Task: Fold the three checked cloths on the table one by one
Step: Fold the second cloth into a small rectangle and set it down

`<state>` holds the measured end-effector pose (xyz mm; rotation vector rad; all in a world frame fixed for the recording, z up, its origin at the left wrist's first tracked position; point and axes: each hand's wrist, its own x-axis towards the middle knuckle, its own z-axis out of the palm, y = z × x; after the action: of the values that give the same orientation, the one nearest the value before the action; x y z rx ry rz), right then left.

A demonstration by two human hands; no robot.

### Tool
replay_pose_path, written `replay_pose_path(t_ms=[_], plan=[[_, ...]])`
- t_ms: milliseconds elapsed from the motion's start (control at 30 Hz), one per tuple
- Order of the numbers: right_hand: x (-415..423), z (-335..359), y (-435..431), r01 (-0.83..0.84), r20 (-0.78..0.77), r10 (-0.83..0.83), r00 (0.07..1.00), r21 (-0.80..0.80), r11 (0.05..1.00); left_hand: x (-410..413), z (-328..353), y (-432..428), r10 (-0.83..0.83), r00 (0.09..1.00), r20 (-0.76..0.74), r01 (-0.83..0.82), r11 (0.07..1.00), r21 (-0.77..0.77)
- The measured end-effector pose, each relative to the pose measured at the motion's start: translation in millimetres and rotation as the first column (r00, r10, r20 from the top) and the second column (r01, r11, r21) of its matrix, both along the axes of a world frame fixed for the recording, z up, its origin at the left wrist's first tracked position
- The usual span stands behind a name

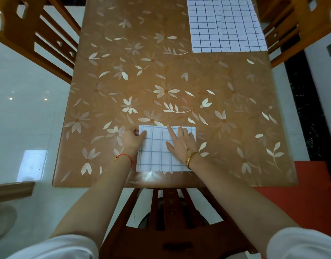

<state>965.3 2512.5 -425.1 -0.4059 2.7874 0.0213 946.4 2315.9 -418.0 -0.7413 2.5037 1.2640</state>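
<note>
While three checked cloths belong to the job, only two can be counted on the table (pixel 179 71). One folded cloth (pixel 157 152) lies at the near edge, a small white rectangle crossed by thin blue-grey lines, its near side running close along the table's rim. One larger checked cloth (pixel 226 25) lies spread flat at the far right corner, well apart from the first, running out of the top of the view.

Two bare hands rest on the folded cloth. At its left edge, the left hand (pixel 132 140) has its fingers curled and bunched together, nipping the far-left corner of the fabric between thumb and fingertips. Upon the right half, the right hand (pixel 181 143) lies flat, palm down, its fingers fanned apart: the index finger stretches to the far edge and the thumb splays toward the middle of the cloth.

One red string bracelet (pixel 124 157) circles the left wrist, and one gold bangle (pixel 190 158) the right. Two white sleeves show at the bottom corners.

Around the table, which is covered by a brown sheet printed with pale flowers and leaves, three wooden chairs can be counted: one at far left (pixel 34 32), one at far right (pixel 295 25), and one tucked under the near edge (pixel 170 221).

No brand, label or readable writing shows anywhere.
</note>
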Motion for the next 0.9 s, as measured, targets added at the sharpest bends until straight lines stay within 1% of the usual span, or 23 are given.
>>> replay_pose_path(t_ms=[200,333,433,500,567,633,667,733,800,833,867,900], plan=[[2,-4,-8,0.052,0.008,-0.053,0.999,0.030,0.998,3,-4,-3,-0.025,0.999,0.042,0.024,0.999,0.025],[9,-7,-10,0.019,-0.040,-0.017,0.999,0.052,0.998,7,-4,-7,-0.038,0.999,0.039,0.037,0.999,0.012],[20,-8,-8,0.020,-0.032,-0.020,0.999,0.010,1.000,10,-2,-6,-0.021,1.000,0.023,0.020,0.999,0.037],[29,-9,-4,-0.002,-0.061,0.002,0.998,0.001,1.000,10,3,-3,-0.012,1.000,0.002,0.012,0.998,0.058],[37,-9,0,-0.047,-0.131,0.044,0.990,-0.020,0.999,10,7,-1,0.007,1.000,-0.029,-0.005,0.997,0.077],[44,-7,3,-0.087,-0.203,0.068,0.977,-0.089,0.992,10,16,4,0.019,0.999,-0.050,-0.016,0.998,0.061],[47,-5,4,-0.100,-0.212,0.071,0.975,-0.129,0.987,11,21,6,0.021,0.998,-0.065,-0.017,0.998,0.052],[52,-2,7,-0.083,-0.174,0.042,0.984,-0.231,0.969,11,26,10,0.023,0.995,-0.093,-0.017,0.998,0.059],[53,-4,9,0.038,-0.066,-0.067,0.996,-0.373,0.927,12,30,16,0.026,0.994,-0.107,-0.014,0.994,0.107],[52,-6,10,0.133,0.015,-0.141,0.990,-0.449,0.884,13,32,19,0.018,0.994,-0.109,-0.001,0.989,0.148],[50,-8,11,0.237,0.105,-0.214,0.971,-0.521,0.820,15,34,22,-0.003,0.994,-0.108,0.024,0.981,0.192],[46,-9,11,0.359,0.217,-0.287,0.933,-0.579,0.732,18,37,26,-0.031,0.994,-0.103,0.055,0.969,0.243]])
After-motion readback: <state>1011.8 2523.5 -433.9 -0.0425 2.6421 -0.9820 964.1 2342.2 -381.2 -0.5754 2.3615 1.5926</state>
